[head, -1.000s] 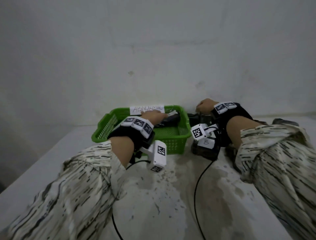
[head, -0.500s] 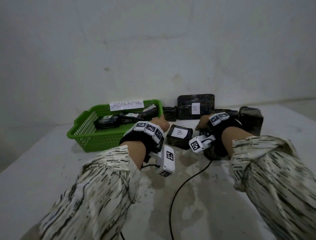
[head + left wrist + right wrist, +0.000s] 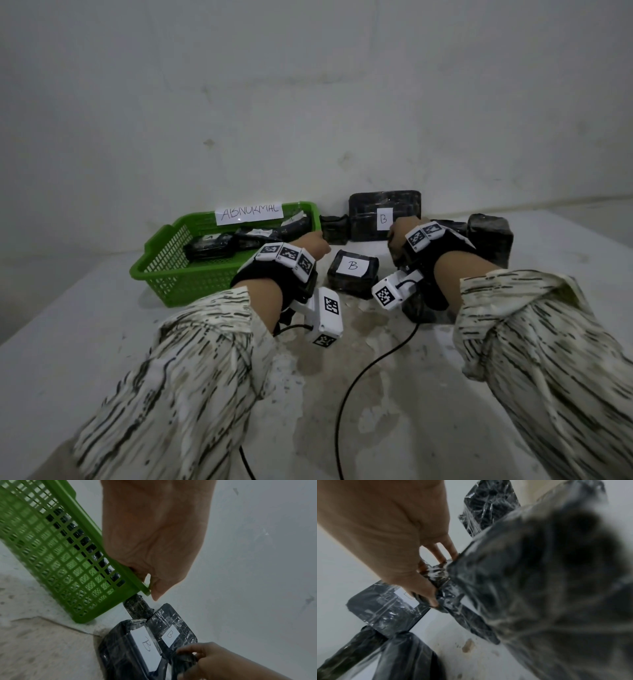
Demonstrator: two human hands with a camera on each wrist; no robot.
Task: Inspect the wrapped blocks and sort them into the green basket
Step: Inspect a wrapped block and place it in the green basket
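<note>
- White stained tabletop [image 3: 394, 394] against plain wall, mid frame.
- L hand [image 3: 150, 536]: fingers pinch the right rim corner of green basket [image 3: 191, 284], center-left of head view.
- R hand [image 3: 388, 534]: grips a small wrapped block [image 3: 436, 574], center-right.
- Wrapped blocks lie in basket; "B" block [image 3: 352, 270] sits btwn the hands; taller "B" block [image 3: 383, 214] stands at wall.
</note>
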